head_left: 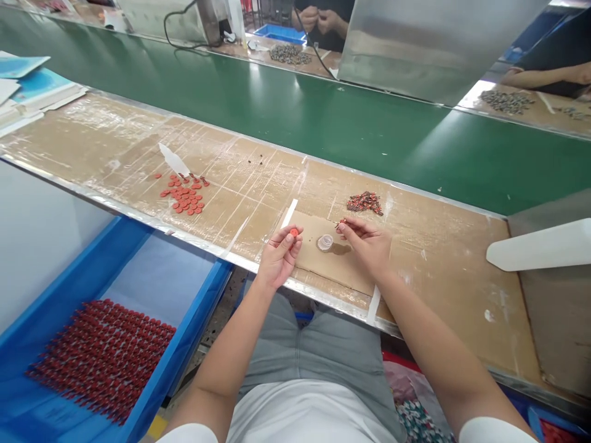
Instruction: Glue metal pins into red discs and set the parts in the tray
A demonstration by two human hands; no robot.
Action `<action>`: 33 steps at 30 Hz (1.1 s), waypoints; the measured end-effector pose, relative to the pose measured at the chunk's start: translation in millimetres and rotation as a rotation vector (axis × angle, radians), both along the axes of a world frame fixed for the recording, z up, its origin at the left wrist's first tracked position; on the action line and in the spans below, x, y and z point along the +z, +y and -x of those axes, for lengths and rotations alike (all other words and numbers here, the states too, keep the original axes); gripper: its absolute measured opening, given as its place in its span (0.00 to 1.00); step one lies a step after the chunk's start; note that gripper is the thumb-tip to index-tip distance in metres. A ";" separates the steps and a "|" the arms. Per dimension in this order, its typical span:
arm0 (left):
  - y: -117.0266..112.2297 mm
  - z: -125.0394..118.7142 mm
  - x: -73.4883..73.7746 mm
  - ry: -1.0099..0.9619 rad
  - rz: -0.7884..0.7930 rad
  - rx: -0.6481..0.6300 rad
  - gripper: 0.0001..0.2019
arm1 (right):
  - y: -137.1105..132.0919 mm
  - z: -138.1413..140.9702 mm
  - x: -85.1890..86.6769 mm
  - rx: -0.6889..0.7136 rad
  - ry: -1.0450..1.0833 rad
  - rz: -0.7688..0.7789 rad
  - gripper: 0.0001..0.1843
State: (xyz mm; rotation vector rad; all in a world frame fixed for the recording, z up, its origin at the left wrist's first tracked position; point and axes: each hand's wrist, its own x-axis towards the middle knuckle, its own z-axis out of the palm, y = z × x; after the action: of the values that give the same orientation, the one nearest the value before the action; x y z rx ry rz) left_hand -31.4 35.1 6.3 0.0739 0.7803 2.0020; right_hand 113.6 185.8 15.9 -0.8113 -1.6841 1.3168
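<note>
two hands are at work: your left hand (277,255) pinches a red disc (294,232), and your right hand (372,243) grasps a small piece (341,224), mostly hidden by the fingers. between them, a clear cup (325,242) sits on the cardboard pad (339,271). it would likely help to grip the disc lightly by its rim and steady your wrists at the bench (443,246) edge. the bench is scuffed, with loose discs (187,200) to your left; beyond runs a green belt (277,111), and across it a co-worker's hands (318,19) show.
</note>
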 end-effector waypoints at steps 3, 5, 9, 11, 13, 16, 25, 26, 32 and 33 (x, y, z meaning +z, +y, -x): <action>0.9 0.1 1.1 0.009 -0.014 -0.016 0.09 | -6.9 -2.1 -5.1 -0.067 -0.097 -0.284 0.12; 1.3 0.4 1.8 0.008 -0.028 -0.020 0.09 | -8.2 -4.0 -8.8 -0.075 -0.151 -0.438 0.11; 1.4 0.6 2.4 -0.005 -0.040 -0.022 0.08 | -5.9 -5.5 -13.3 -0.011 -0.183 -0.556 0.08; 1.3 0.6 2.5 -0.010 -0.032 -0.020 0.08 | -4.7 -5.1 -13.7 0.027 -0.163 -0.577 0.08; 1.3 0.6 2.5 -0.017 -0.014 -0.014 0.08 | -4.3 -4.5 -13.1 0.049 -0.163 -0.577 0.08; 1.1 0.7 2.2 -0.033 0.005 -0.009 0.08 | -4.4 -3.7 -11.1 0.070 -0.210 -0.551 0.07; -0.2 1.2 0.7 -0.031 -0.071 -0.029 0.08 | -4.6 -2.8 -7.2 0.135 -0.190 -0.587 0.07; -0.5 1.2 0.5 -0.035 -0.058 -0.025 0.08 | -4.6 -2.8 -6.9 0.137 -0.205 -0.582 0.07; -2.5 0.7 -0.6 -0.046 -0.020 -0.008 0.08 | -4.0 -2.9 -7.2 0.150 -0.223 -0.567 0.06; -2.6 0.6 -0.6 -0.044 -0.014 -0.006 0.08 | -4.4 -2.8 -7.9 0.142 -0.224 -0.554 0.06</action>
State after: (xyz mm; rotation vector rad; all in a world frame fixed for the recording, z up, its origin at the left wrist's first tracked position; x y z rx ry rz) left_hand -32.0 32.5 5.8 0.0405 0.7373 1.9966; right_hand 116.4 181.4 8.0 -0.5264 -2.1780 0.7945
